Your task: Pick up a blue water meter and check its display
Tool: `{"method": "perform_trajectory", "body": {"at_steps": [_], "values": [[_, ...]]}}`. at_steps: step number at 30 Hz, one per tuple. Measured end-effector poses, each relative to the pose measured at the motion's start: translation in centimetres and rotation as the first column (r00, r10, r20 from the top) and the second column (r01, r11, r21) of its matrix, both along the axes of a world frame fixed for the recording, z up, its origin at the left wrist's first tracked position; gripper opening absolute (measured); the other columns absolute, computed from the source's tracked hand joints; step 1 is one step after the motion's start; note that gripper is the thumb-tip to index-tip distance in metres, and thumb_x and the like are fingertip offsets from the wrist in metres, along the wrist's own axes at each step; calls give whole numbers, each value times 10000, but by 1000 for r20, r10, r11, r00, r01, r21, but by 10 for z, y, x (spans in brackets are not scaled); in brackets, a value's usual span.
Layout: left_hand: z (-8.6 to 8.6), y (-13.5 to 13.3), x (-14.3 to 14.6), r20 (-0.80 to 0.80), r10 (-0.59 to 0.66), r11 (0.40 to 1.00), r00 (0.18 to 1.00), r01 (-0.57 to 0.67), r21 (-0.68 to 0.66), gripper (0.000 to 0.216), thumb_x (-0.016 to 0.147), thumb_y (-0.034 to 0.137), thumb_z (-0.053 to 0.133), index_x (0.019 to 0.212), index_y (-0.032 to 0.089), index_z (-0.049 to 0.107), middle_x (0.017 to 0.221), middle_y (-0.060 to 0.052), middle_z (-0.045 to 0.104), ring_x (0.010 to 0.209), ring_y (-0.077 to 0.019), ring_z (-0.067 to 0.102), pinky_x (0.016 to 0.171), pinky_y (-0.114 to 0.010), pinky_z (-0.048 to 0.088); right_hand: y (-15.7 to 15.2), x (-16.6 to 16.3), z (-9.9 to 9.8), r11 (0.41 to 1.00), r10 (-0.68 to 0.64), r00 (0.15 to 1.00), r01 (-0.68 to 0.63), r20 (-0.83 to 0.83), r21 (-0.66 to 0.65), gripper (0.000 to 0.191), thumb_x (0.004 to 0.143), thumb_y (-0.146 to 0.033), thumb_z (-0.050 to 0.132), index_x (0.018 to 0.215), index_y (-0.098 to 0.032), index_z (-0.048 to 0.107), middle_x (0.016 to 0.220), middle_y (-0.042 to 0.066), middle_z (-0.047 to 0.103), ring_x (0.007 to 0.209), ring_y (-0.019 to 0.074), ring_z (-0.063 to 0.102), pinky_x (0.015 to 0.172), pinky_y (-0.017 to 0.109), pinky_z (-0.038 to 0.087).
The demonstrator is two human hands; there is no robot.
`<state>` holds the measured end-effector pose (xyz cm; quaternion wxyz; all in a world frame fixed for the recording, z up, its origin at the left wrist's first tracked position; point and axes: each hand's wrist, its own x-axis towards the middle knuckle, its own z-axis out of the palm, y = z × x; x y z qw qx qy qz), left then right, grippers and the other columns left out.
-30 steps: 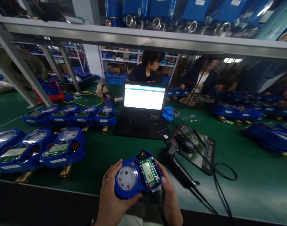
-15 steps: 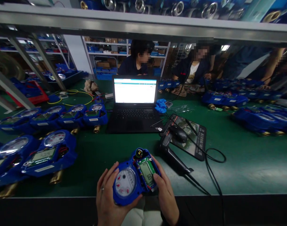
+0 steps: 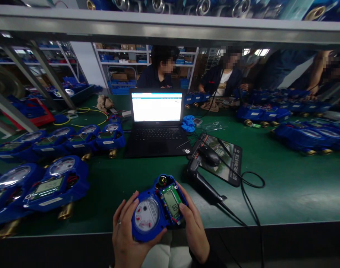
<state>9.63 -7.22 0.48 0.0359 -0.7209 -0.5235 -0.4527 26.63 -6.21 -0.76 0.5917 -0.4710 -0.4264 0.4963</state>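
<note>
Both hands — left hand (image 3: 127, 234), right hand (image 3: 194, 232) — clasp the blue water meter (image 3: 158, 207) just before the laptop (image 3: 156, 124), at the tabletop (image 3: 284, 193) edge. Wrists are cut off below; since earlier, the meter sits slightly lower.

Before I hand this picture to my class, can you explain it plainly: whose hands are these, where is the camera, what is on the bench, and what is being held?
The camera sits on a person's head, looking forward and down, so the two bare hands at the bottom are their own. The left hand and right hand together hold a blue water meter with a round dial and a small screen, just above the near edge of the green bench. On the bench lie an open laptop, a mouse on a pad, black cables and rows of more blue meters. Other people sit across the bench.
</note>
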Motion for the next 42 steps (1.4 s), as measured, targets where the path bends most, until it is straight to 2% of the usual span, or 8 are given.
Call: {"method": "perform_trajectory", "body": {"at_steps": [8, 16, 20, 28, 34, 37, 42], "values": [[-2, 2, 3, 60, 16, 1000, 998, -16, -3, 790, 700, 464, 736, 1328, 173, 355, 1248, -168, 544, 1170, -304, 507, 1000, -507, 382, 0, 0, 0, 1000, -4, 1000, 3, 14, 6, 459, 888, -424, 484, 1316, -261, 523, 1391, 34, 514, 1322, 212, 417, 1098, 390, 360], [-1, 0, 3, 44, 5, 1000, 999, -6, 17, 777, 706, 462, 732, 1318, 154, 364, 1236, -180, 549, 1159, -300, 513, 999, -503, 384, -1, -1, -2, 1000, -3, 1000, 3, -4, -5, 461, 892, -433, 478, 1320, -266, 516, 1406, 24, 498, 1340, 204, 389, 1115, 379, 334], [-2, 0, 3, 54, 20, 1000, 998, -20, -13, 775, 712, 475, 721, 1330, 189, 351, 1249, -160, 549, 1162, -297, 515, 999, -517, 384, 0, -1, -2, 1000, -8, 1000, 8, -8, -11, 467, 884, -435, 486, 1313, -254, 526, 1406, 34, 497, 1326, 217, 411, 1119, 403, 324], [-3, 0, 1, 26, 13, 1000, 1000, -13, 2, 809, 684, 454, 750, 1332, 175, 353, 1249, -163, 548, 1176, -305, 504, 1000, -502, 389, 0, -1, -3, 1000, -23, 1000, 23, -6, 8, 460, 882, -427, 491, 1304, -251, 537, 1400, 37, 503, 1317, 216, 424, 1099, 393, 357], [-3, 1, 3, 64, 25, 1000, 998, -25, 2, 775, 706, 482, 722, 1324, 180, 367, 1243, -153, 553, 1162, -294, 519, 1007, -492, 383, 0, -2, -2, 1000, -15, 1000, 14, -26, -22, 462, 875, -440, 501, 1303, -265, 533, 1408, 21, 496, 1329, 204, 406, 1103, 373, 348], [-2, 1, 3, 74, 35, 999, 997, -34, -21, 770, 707, 495, 716, 1317, 175, 372, 1244, -157, 552, 1166, -297, 513, 1009, -498, 380, 3, -3, 2, 999, 2, 999, -3, -37, -35, 489, 854, -458, 520, 1297, -252, 539, 1392, 36, 514, 1317, 221, 422, 1090, 382, 365], [-1, 2, 2, 84, 35, 999, 996, -32, -29, 758, 709, 473, 722, 1308, 158, 382, 1243, -169, 550, 1175, -300, 495, 1000, -498, 387, 5, -4, 5, 999, 43, 993, -42, -107, 13, 579, 802, -517, 537, 1305, -228, 532, 1356, 59, 548, 1272, 260, 473, 1034, 399, 428]]}}
